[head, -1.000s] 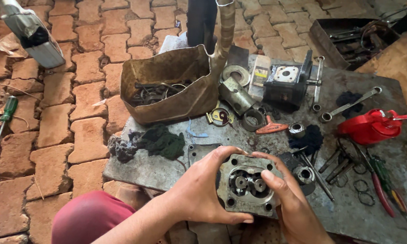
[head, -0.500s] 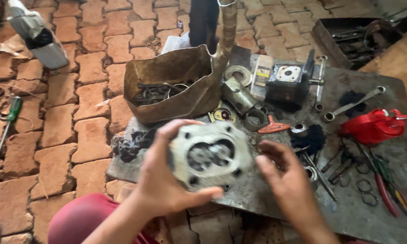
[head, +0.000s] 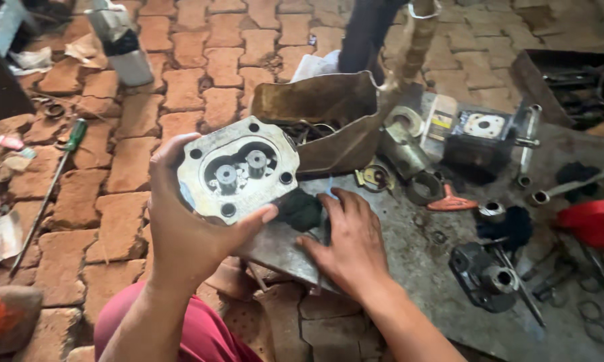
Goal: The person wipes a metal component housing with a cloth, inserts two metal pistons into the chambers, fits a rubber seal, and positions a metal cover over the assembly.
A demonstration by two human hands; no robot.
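Pump housing (head: 238,171), left of centre of frame: grey metal block, bolt holes round the edge, two small gear shafts standing in the central cavity. Held up off the work surface, open face toward the camera, tilted slightly.

Left hand (head: 188,228): wrapped round the housing's left and lower edges, thumb pressed along the bottom edge, fingers behind. Firm grip.

Right hand (head: 349,241): centre of frame, palm down, fingers spread flat on the metal slab (head: 416,268). Holds nothing. Fingertips just beside a dark rag (head: 300,209).

Upper centre: battered brown tray (head: 329,114) with small parts inside, directly behind the housing.

Right of the tray: a black pump body (head: 479,137), rings and a sleeve. An orange-handled tool (head: 449,201) lies right of centre. Lower right: dark flanged part (head: 486,278). Right edge: red object (head: 593,221).

Left side: brick floor (head: 114,161), green-handled screwdriver (head: 71,144) lying on it.
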